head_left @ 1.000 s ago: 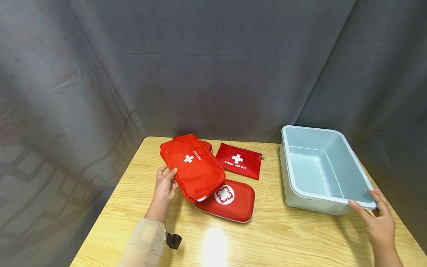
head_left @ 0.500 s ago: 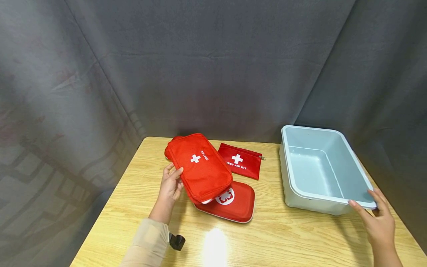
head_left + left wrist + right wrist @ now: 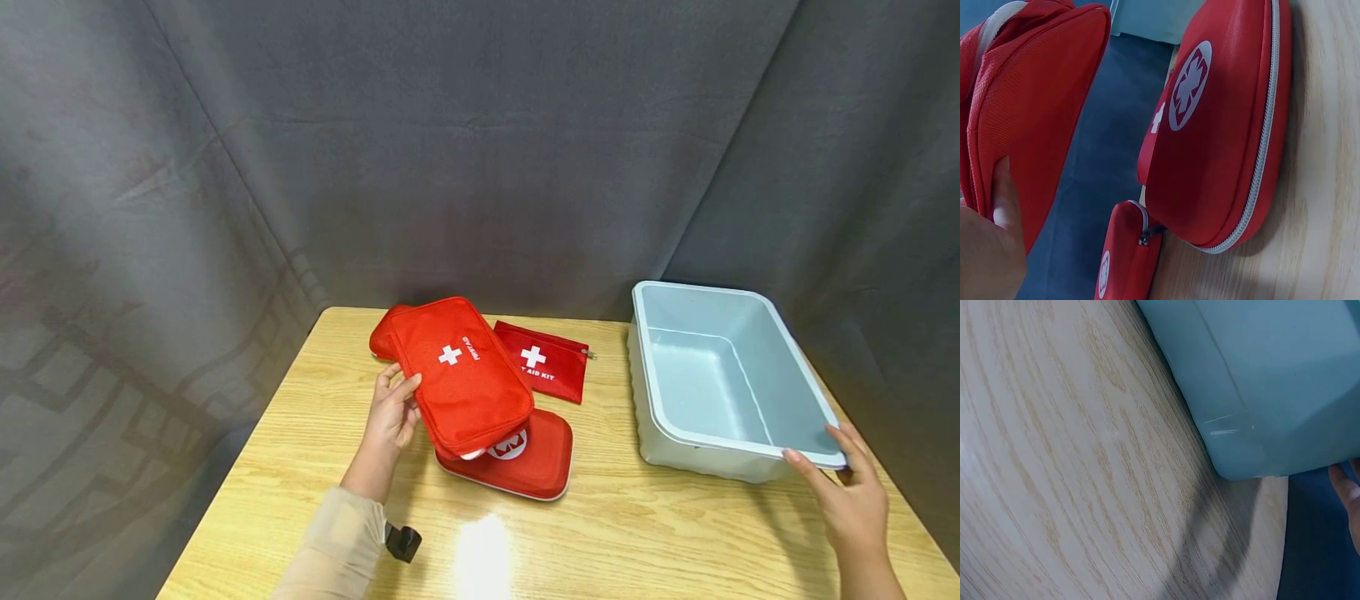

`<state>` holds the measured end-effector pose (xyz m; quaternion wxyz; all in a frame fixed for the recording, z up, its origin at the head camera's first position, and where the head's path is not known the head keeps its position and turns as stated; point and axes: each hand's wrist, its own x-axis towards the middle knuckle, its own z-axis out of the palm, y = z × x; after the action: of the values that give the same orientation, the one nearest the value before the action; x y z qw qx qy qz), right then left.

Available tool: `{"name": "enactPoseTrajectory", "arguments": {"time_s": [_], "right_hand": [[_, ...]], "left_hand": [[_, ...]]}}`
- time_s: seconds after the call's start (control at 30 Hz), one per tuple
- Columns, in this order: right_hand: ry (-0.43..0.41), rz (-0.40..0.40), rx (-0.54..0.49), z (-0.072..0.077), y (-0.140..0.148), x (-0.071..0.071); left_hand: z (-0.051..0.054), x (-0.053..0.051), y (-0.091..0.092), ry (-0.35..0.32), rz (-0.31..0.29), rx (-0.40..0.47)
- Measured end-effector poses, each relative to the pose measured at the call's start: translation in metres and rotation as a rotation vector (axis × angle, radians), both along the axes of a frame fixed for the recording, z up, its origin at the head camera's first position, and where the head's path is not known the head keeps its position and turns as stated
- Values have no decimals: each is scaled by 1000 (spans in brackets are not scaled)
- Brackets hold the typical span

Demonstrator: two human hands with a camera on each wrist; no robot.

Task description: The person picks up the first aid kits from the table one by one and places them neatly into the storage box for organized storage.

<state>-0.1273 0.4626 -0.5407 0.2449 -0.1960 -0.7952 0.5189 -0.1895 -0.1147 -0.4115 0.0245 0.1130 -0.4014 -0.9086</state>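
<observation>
Since our left grip (image 3: pixel 393 410) pinches the FIRST AID pouch (image 3: pixel 467 392) only at its 8 o'clock edge, it could droop onto the hard-shell case (image 3: pixel 542 463) below, 5 o'clock; right grip (image 3: pixel 852 493) clamps the tub (image 3: pixel 720 454).

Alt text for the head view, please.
A left hand holds a red first aid bag, partly hiding two red cases and a flat red pouch on a wooden table; a right hand grips a pale blue bin by its rim.
</observation>
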Motion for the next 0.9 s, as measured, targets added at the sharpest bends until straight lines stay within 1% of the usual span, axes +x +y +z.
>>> {"name": "enactPoseTrajectory", "arguments": {"time_s": [0.23,0.3,0.43,0.53,0.67,0.77,0.9], "right_hand": [[33,15,-98,3,1,1],[33,11,-96,3,0,1],[21,-14,-52,3,-1,0],[35,-12,-60,3,-2,-1],[31,-6,-40,3,-3,-1],[29,-12,-13,2,-4,-1],[57,-10,-36,2,-5,1]], "left_hand": [[1,-2,7,25,-26,-6],[2,-2,9,30,-33,-4],[2,-3,14,33,-45,11],[1,-4,17,30,-51,14],[0,-5,22,30,-56,24],[1,-5,25,29,-53,50],[2,-5,30,27,-57,57]]}}
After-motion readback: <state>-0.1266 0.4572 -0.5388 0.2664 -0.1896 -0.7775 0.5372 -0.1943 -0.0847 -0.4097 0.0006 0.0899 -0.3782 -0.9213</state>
